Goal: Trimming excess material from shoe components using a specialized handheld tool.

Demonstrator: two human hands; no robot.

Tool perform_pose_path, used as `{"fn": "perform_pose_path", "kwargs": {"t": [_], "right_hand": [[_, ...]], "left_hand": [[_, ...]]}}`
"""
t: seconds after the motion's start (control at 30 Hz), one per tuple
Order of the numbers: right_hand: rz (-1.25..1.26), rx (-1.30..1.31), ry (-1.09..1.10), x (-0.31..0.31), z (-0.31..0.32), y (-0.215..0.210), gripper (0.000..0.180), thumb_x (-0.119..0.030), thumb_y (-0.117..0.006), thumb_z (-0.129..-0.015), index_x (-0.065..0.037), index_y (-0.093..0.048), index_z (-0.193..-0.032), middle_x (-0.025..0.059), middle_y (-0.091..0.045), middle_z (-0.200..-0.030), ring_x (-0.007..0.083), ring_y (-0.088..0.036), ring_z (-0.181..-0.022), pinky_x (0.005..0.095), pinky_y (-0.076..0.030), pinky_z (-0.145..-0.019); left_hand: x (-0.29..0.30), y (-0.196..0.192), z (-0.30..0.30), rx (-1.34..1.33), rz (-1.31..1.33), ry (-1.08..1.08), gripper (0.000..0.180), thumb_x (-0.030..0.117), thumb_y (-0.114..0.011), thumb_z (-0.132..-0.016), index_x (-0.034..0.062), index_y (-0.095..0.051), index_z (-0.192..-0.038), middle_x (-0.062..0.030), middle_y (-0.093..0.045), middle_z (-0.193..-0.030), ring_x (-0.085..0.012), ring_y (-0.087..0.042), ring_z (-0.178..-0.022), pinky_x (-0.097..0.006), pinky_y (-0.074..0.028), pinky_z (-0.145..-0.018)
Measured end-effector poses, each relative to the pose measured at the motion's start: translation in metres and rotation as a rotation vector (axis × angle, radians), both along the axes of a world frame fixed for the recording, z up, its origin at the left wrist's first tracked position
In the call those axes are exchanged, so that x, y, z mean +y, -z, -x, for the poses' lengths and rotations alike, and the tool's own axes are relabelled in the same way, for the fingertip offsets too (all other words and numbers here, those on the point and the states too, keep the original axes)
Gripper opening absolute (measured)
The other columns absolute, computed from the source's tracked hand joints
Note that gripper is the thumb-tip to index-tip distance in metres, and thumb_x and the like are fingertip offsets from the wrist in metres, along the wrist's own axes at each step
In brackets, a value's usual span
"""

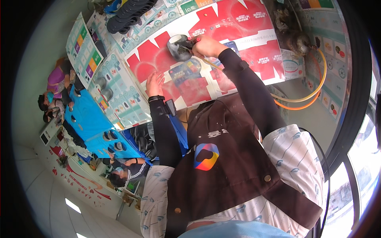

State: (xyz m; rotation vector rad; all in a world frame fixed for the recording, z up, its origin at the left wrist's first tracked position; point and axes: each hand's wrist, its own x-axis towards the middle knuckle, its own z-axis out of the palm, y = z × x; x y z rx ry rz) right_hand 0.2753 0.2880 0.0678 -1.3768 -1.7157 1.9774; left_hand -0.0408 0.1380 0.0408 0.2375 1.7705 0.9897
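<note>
My right hand is closed around a hose-fed hand tool with a red end, whose full shape is hidden by the fingers. A yellow hose leads from beneath the hand back along my forearm. Against the tool is a dark, rounded, cup-like piece with pale smears; whether it is part of the tool, I cannot tell. My left hand has its fingers apart and holds nothing, over the left edge of a red and white printed cardboard sheet covering the bench.
Dark curved pieces lie stacked at the far left. Yellow and orange hoses loop at the right, near a stained metal vessel. A blue table stands to the left, with people and another person beside it.
</note>
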Motion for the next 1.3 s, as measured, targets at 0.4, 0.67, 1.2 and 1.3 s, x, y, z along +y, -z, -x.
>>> {"fn": "perform_pose_path", "kwargs": {"t": [0.4,0.67,1.2,1.3], "right_hand": [[0.005,-0.057,-0.052,-0.006,-0.004,-0.019,0.032,-0.020,-0.055,-0.077,0.005,-0.069,-0.092,0.0251,-0.069,-0.088,0.0381,-0.068,-0.087,0.0444,-0.053,-0.078],[-0.191,-0.150,-0.017,-0.008,-0.029,-0.040,0.036,-0.027,-0.054,-0.089,-0.003,-0.071,-0.111,0.0279,-0.068,-0.103,0.0438,-0.064,-0.100,0.0471,-0.051,-0.086],[0.035,0.153,0.449,-0.042,-0.076,-0.055,0.047,-0.003,-0.053,-0.074,0.001,-0.065,-0.119,0.0073,-0.069,-0.101,0.0122,-0.061,-0.078,0.0250,-0.049,-0.067],[-0.006,0.069,0.493,-0.049,-0.055,-0.077,0.028,-0.006,-0.057,-0.078,-0.004,-0.069,-0.103,-0.0033,-0.057,-0.070,0.0071,-0.044,-0.049,0.0249,-0.037,-0.043]], "left_hand": [[0.033,0.008,-0.009,0.012,-0.091,0.000,0.037,0.021,-0.065,-0.098,0.0013,-0.056,-0.128,-0.0096,-0.068,-0.108,-0.0205,-0.069,-0.095,-0.032,-0.055,-0.081],[0.083,0.023,-0.034,0.293,-0.034,0.429,0.031,0.025,-0.071,-0.094,-0.0032,-0.070,-0.107,-0.0075,-0.074,-0.092,-0.0128,-0.068,-0.080,-0.026,-0.053,-0.072],[0.045,-0.032,-0.036,0.065,-0.365,0.153,0.026,0.023,-0.070,-0.093,0.0005,-0.067,-0.106,-0.0038,-0.070,-0.090,-0.0129,-0.069,-0.081,-0.028,-0.053,-0.068],[-0.037,-0.026,0.075,-0.052,-0.524,0.007,0.022,0.016,-0.062,-0.097,0.0037,-0.059,-0.115,-0.0111,-0.063,-0.118,-0.0209,-0.061,-0.113,-0.037,-0.052,-0.097]]}}
